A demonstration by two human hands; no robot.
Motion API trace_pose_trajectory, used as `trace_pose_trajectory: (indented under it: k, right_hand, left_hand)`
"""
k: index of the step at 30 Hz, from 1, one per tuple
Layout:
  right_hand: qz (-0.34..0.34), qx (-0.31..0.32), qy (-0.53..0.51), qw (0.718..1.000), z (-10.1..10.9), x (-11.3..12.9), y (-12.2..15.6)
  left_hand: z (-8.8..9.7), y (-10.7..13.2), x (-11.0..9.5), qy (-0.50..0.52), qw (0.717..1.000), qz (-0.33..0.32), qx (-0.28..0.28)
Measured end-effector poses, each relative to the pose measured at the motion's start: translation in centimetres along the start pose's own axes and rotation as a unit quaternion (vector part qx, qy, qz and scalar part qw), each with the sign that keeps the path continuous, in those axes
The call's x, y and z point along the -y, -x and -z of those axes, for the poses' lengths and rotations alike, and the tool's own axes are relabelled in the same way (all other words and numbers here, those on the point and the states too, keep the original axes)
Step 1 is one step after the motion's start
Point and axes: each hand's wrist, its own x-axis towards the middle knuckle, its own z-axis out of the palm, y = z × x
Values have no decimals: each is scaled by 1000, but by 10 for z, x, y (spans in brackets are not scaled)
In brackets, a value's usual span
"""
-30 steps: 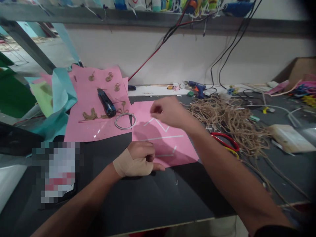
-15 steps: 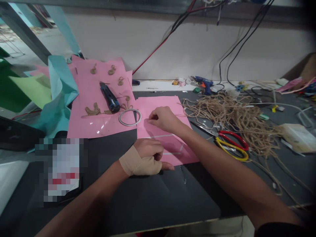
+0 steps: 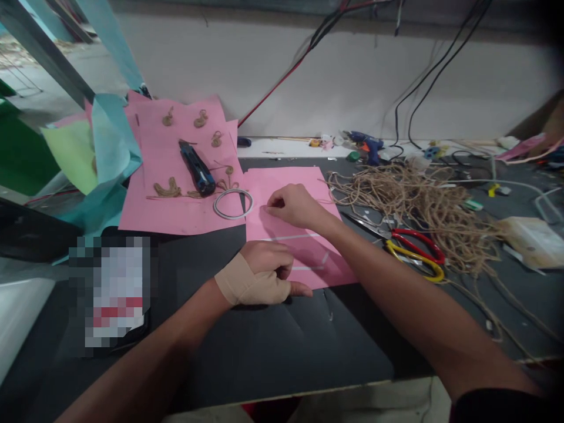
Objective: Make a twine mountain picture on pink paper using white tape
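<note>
Pink paper sheet (image 3: 299, 176), centre frame: right hand (image 3: 293, 205) on upper part, fingertips pinched narrow, contents unclear; bandaged left hand (image 3: 264, 273) on lower edge, fist curled closed. Scissors (image 3: 414, 252) right.

Our left hand (image 3: 264, 273), bandaged at the wrist, rests loosely curled with the thumb out; our right hand (image 3: 293, 205) reaches ahead, fingertips pinched together.

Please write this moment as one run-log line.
left hand: curled, resting on pink sheet | right hand: fingertips on pink sheet | scissors: beside twine
</note>
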Motion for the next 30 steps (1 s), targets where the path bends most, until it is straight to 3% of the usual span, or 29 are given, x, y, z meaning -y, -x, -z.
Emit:
trace_pose_trajectory:
  k: [10,14,20,30]
  right_hand:
    - [19,9,26,999,3,-2,-1]
    - [67,31,28,997,6,-9,-3]
    - [186,69,117,973,11,-11,-5]
    - [188,84,192,959,6,-9,-5]
  left_hand:
    - [1,0,-1,-5,1000,6,11]
    - [2,-1,-2,-8,1000,3,18]
    - [3,-1,-2,-13,999,22,25]
    - [2,-1,-2,-7,1000,20,22]
